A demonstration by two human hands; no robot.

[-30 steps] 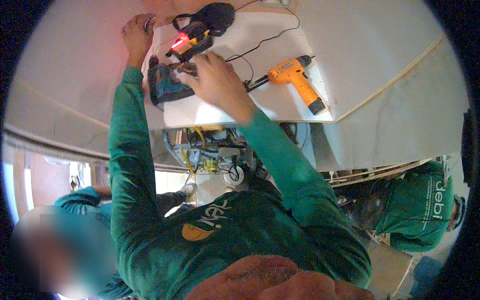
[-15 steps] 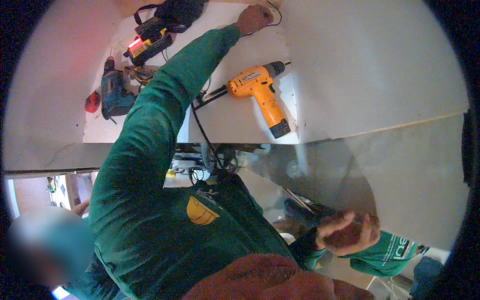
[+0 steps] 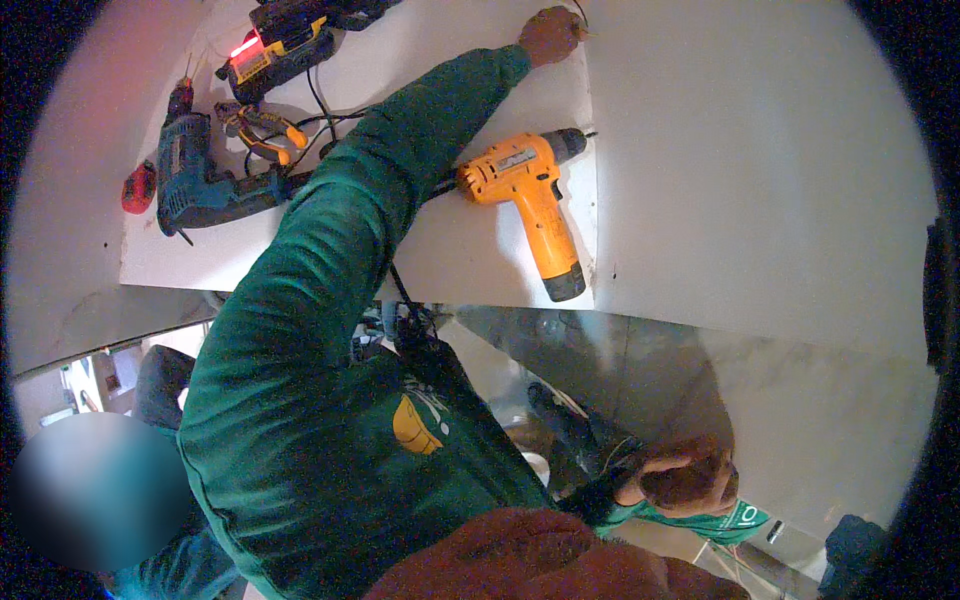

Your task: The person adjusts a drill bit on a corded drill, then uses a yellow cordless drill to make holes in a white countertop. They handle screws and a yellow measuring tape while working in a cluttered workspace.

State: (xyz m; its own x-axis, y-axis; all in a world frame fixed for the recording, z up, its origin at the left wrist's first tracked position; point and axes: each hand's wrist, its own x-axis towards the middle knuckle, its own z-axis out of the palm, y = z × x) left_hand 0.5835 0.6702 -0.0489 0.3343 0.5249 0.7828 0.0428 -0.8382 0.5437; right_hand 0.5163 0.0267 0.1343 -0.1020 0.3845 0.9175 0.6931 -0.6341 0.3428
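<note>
Left hand (image 3: 550, 35) kept its grip curled shut beyond the orange drill (image 3: 530, 190); right hand (image 3: 685, 478), below the drill, clutched a dark thing (image 3: 600, 490). Drilling looked unstarted.

Orange drill (image 3: 528, 190) on white board (image 3: 470, 255); blue drill (image 3: 195, 185), pliers (image 3: 262, 130), red-lit charger (image 3: 275, 45) at left.

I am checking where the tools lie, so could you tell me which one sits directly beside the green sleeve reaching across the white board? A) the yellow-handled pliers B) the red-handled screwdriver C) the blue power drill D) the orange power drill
D: the orange power drill lies right against the green sleeve on the white board, while the other tools sit farther left.
</note>
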